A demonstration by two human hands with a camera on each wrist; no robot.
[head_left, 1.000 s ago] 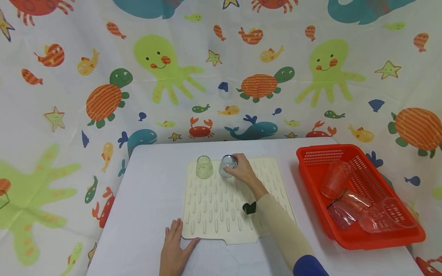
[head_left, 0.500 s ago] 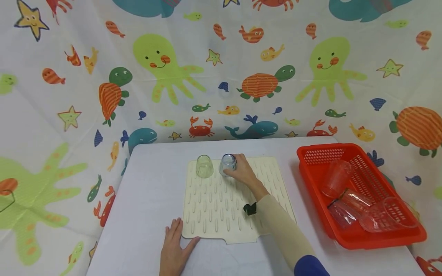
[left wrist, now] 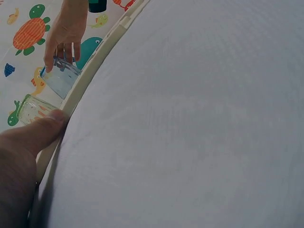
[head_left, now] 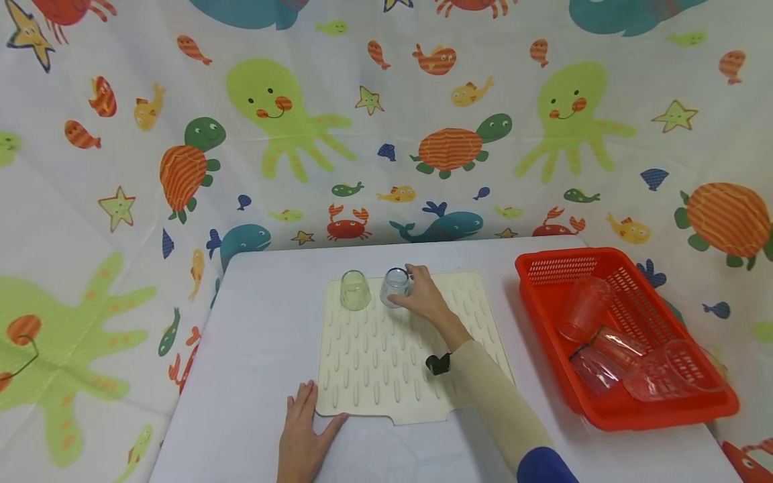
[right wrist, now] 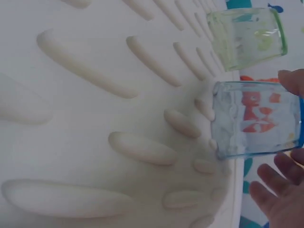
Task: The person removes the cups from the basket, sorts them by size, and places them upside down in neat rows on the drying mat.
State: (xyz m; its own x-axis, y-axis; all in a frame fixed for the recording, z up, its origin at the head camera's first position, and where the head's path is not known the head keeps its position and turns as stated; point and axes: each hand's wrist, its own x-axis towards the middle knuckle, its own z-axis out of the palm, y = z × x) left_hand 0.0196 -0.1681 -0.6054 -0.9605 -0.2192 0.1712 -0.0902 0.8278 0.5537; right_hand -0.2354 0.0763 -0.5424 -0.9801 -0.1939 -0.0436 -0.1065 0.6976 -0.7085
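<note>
A clear blue-tinted glass (head_left: 395, 290) stands on the cream ridged mat (head_left: 386, 362), near its far edge. My right hand (head_left: 425, 295) is around it: in the right wrist view the thumb overlaps its upper side, while the loosely spread fingers (right wrist: 273, 183) lie along the opposite side. Left of it stands a green-tinted glass (head_left: 355, 291), a small gap apart. My left hand (head_left: 304, 429) rests at the mat's near left corner, fingers extended on the white table, its thumb (left wrist: 47, 128) along the mat's front edge. It holds nothing.
A red plastic basket (head_left: 546, 349) stands to the right of the mat, holding several clear vessels, among them a tumbler (head_left: 586, 308) lying on its side. White cloth covers the table (head_left: 253, 335). Behind hangs a curtain (head_left: 386, 60) printed with sea animals.
The right index finger has lifted slightly from the blue-tinted glass's top edge. Both glasses keep their places on the mat, and the left hand stays put. The head view has shifted a little.
</note>
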